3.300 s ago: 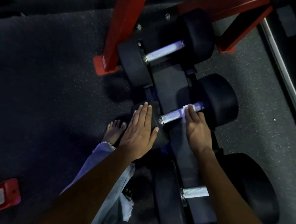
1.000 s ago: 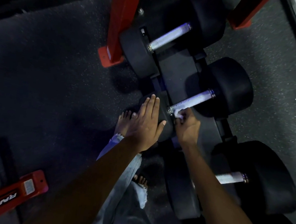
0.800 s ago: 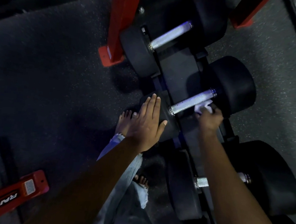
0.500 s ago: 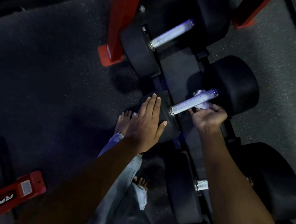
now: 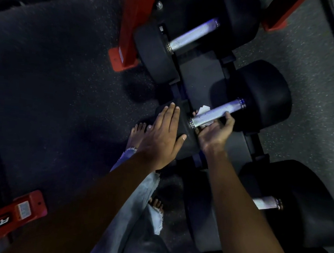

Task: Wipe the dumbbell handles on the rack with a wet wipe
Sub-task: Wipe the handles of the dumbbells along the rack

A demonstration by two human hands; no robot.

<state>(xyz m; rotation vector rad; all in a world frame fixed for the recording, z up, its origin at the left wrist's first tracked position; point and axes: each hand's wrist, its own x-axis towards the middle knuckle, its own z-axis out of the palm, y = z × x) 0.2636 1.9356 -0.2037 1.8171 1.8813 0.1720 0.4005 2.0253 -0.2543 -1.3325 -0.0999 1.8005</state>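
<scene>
Dumbbell handles are stiff knurled steel bars, rough enough to drag on a wipe; the middle handle (image 5: 216, 115) lies in the curled right hand (image 5: 212, 133), which cups it from below with the wet wipe (image 5: 202, 110), thin, limp and white, peeking out above the bar. Best held by wrapping the wipe round the bar, I judge, since the heavy weight will not shift. The left hand (image 5: 162, 134) rests flat, fingers straight, on the matte black round head just beside it. Farther handles (image 5: 193, 36) and (image 5: 267, 202) sit on the black rack (image 5: 200, 72).
</scene>
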